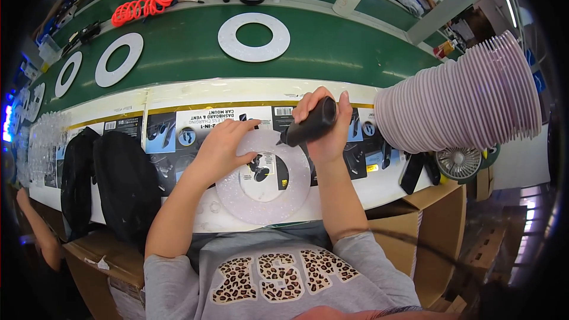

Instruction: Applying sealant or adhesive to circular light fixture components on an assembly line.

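A flat, translucent, speckled pale ring (290, 201) lies on the table's printed cover in front of me. My left hand (219, 151) grips the band at its upper left, the thumb by the hole and the fingers at the outer rim. In my right hand (331, 136) is a black squeeze bottle (311, 123), tilted so its thin nozzle points down to the left. The nozzle tip is over the ring's upper right part; whether it touches the surface I cannot tell, and no liquid can be made out.
A tall stack of pale rings (456, 98) leans at the right, beside a small fan (458, 162) and a phone (411, 173). White rings (230, 37) lie on the green belt (184, 53) beyond. Black bags (125, 178) sit left; a cardboard box (441, 225) stands below right.
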{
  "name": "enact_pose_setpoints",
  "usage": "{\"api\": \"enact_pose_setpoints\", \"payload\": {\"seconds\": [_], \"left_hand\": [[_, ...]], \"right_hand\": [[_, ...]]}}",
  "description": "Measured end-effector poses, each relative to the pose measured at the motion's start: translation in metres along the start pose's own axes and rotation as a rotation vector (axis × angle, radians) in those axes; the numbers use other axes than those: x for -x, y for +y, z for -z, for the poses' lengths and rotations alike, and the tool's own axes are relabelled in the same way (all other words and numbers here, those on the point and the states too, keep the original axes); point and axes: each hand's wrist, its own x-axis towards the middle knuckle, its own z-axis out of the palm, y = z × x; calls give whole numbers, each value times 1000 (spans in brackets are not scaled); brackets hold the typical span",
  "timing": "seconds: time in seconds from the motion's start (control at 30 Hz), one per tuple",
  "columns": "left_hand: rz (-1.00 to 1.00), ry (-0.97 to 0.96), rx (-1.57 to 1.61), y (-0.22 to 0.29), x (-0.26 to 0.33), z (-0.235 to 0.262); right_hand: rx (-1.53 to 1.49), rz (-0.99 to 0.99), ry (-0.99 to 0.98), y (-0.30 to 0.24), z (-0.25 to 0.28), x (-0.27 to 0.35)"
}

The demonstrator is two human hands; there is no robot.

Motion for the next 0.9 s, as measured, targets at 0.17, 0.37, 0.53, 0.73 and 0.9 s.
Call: {"api": "enact_pose_setpoints", "payload": {"seconds": [0.17, 0.37, 0.53, 0.73, 0.9], "left_hand": [[-12, 15, -6, -1, 1, -1], [-22, 10, -9, -2, 1, 0], [-28, 15, -25, -4, 2, 0], [-17, 5, -22, 0, 1, 0], [-11, 3, -28, -2, 2, -1]], "right_hand": [[57, 38, -68, 2, 7, -1], [235, 54, -10, -4, -1, -1], [267, 11, -16, 2, 5, -2], [229, 49, 10, 0, 0, -2], [288, 102, 18, 3, -1, -3]]}}
